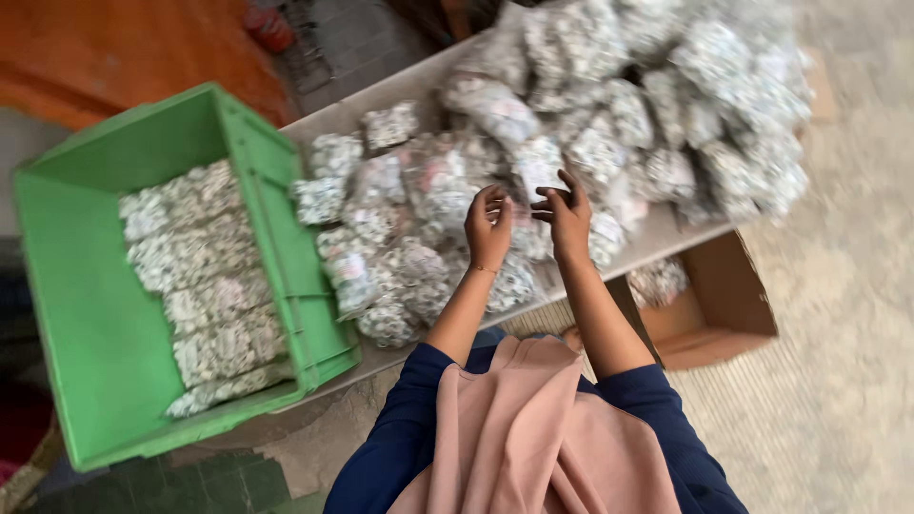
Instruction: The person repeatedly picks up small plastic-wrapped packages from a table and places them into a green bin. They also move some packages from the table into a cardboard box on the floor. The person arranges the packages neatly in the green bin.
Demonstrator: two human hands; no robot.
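Note:
Many small clear plastic packets [409, 228] filled with pale small parts lie heaped on a table top [657, 243]. My left hand [488, 227] and my right hand [566, 217] hover close together over the middle of the heap, fingers curled toward each other. Something thin and clear may sit between the fingertips, but motion blur hides it. A green plastic crate [67, 314] stands at the left, holding rows of the same packets [205, 286].
A larger mound of packets [685, 105] fills the table's far right. An open cardboard box [724, 305] sits on the floor under the table edge with one packet [659, 282] inside. Orange floor lies at the top left, pale floor at the right.

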